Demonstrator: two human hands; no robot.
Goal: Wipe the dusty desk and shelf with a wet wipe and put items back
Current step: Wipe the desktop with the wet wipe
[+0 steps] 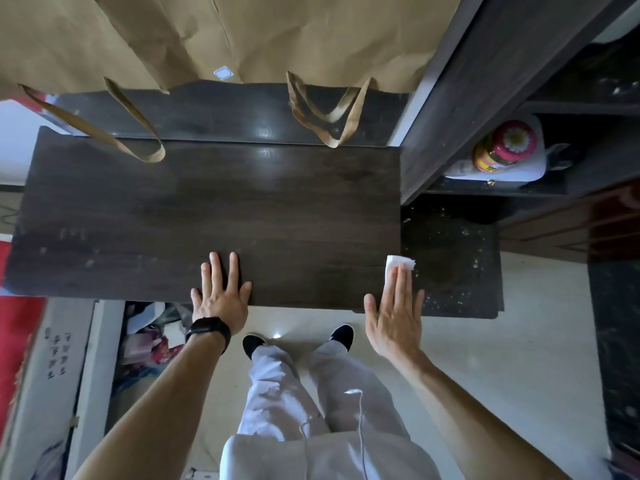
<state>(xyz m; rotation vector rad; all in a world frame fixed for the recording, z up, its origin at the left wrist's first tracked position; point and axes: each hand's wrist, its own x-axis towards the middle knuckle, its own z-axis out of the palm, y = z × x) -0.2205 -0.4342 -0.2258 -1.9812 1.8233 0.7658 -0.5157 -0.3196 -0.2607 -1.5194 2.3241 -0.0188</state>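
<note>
The dark wooden desk (pixel 207 209) fills the middle of the view, with faint dust smears near its left end. My left hand (pixel 221 296) lies flat with fingers spread on the desk's front edge. My right hand (pixel 396 306) presses flat on a white wet wipe (pixel 398 262) at the desk's front right corner; only the wipe's far end shows past my fingertips. To the right lies a lower dark shelf surface (pixel 453 265) speckled with white dust.
Brown paper bags (pixel 242 32) with handles hang over the desk's far edge. A tall dark shelf unit (pixel 485 81) stands at the right, holding a pink and yellow jar (pixel 504 147). An open box of clutter (pixel 149 341) sits on the floor under the desk's left side.
</note>
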